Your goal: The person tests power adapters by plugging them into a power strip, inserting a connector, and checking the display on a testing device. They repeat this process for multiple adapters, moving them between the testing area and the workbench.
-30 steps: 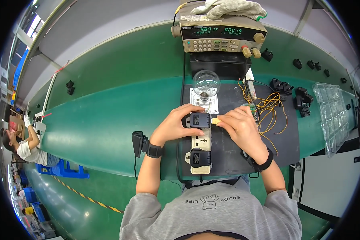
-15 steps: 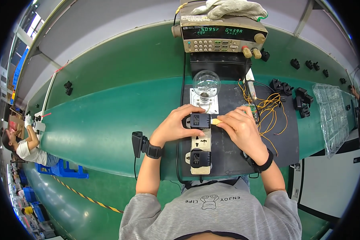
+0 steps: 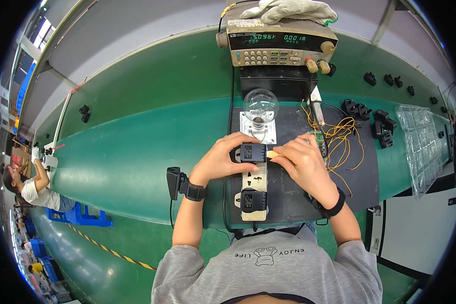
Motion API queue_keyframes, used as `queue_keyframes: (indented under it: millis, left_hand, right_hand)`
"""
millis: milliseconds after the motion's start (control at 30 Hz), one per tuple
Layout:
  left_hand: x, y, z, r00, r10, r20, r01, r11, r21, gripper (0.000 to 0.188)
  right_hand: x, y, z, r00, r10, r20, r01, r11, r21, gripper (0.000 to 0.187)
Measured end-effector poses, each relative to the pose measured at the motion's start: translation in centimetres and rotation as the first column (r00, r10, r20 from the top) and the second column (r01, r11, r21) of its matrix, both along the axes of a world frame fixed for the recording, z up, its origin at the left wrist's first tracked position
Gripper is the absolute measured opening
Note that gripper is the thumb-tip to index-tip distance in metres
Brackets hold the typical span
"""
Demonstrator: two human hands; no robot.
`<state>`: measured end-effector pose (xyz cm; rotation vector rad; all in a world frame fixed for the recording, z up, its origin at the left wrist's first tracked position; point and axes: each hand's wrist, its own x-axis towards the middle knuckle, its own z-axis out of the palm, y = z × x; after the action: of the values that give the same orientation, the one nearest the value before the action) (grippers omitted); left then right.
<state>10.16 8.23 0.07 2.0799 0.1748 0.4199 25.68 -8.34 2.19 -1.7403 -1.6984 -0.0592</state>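
A: We log the setting first. Green bench [image 3: 137, 147], with a black mat [image 3: 294, 187] on it in front of us. At the far edge sits a beige meter [image 3: 281, 44] with a lit display, gloves [image 3: 289, 9] lying on top.

B: Next down in size?

A: A cream power strip [image 3: 254, 185] running along the mat toward us, a clear bulb [image 3: 260, 105] on a white base just beyond it, and yellow wires [image 3: 342, 139] to the right.

B: And our hands?

A: Left hand [image 3: 222, 159] curls around a black adapter [image 3: 253, 152] seated at the strip's far end, fingers closed on its left side and top. Right hand [image 3: 301, 162] is bent, fingertips [image 3: 281, 152] pressed to the adapter's right edge; whether it grips anything we cannot tell.

B: Smallest item?

A: A second adapter [image 3: 252, 199], plugged in near the strip's near end, untouched.
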Motion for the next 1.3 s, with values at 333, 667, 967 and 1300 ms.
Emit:
queue_keyframes:
  millis: [333,667,967,1300]
  left_hand:
    - [-0.1,0.1,-0.2,0.991,0.034,0.128,-0.052,0.989,0.140,0.043]
    - [-1.7,1.9,-0.9,0.856,0.369,0.362,-0.182,0.870,-0.457,0.052]
    - [0.1,4.2,-5.3,0.648,0.713,0.267,-0.582,0.690,-0.431,0.042]
    - [1.7,7.6,-8.1,0.402,0.883,0.243,-0.832,0.463,-0.306,0.038]
  right_hand:
    - [0.2,-3.6,1.1,0.994,0.087,-0.059,-0.094,0.989,-0.116,0.014]
    - [-3.6,-6.7,-1.1,0.975,0.013,-0.223,-0.034,0.996,-0.088,0.017]
    - [-4.9,-6.4,-1.7,0.996,0.001,-0.086,-0.001,1.000,-0.001,0.020]
    - [-1.8,-6.4,0.3,0.979,0.165,0.122,-0.140,0.972,-0.190,0.036]
